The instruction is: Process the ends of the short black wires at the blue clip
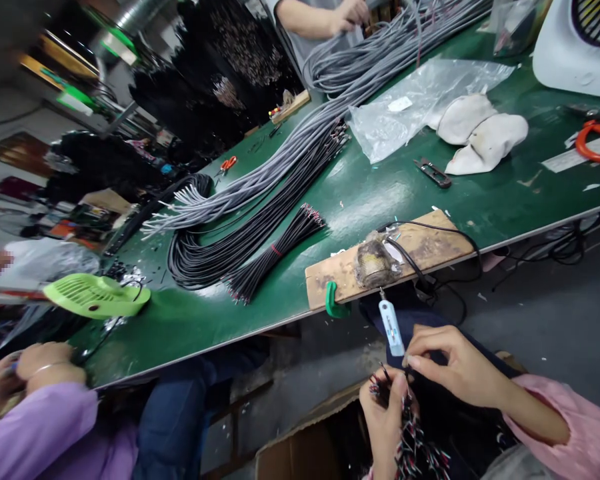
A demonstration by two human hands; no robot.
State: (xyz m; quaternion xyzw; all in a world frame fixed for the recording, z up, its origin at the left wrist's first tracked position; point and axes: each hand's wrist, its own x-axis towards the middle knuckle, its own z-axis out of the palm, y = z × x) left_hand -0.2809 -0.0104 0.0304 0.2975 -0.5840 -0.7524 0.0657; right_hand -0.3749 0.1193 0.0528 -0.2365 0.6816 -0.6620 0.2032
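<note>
My left hand [386, 415] is closed around a bundle of black cables with red, white and black wire ends [416, 445], held below the table edge. My right hand [450, 363] pinches at the top of that bundle, fingertips pressed together on a wire end. Just above them a small white and blue tool [392, 328] hangs from a grimy fixture [375, 262] on a wooden board [430, 247] clamped to the green table [370, 193].
Grey cables [300, 150] and black cable bundles [265, 257] lie across the table. White gloves [483, 133], a plastic bag [405, 110], orange scissors [597, 140] and a white fan [577, 43] sit at the right. A cardboard box [300, 453] stands below. A person in purple [40, 413] works at left; another person's hand [347, 15] is at the far side.
</note>
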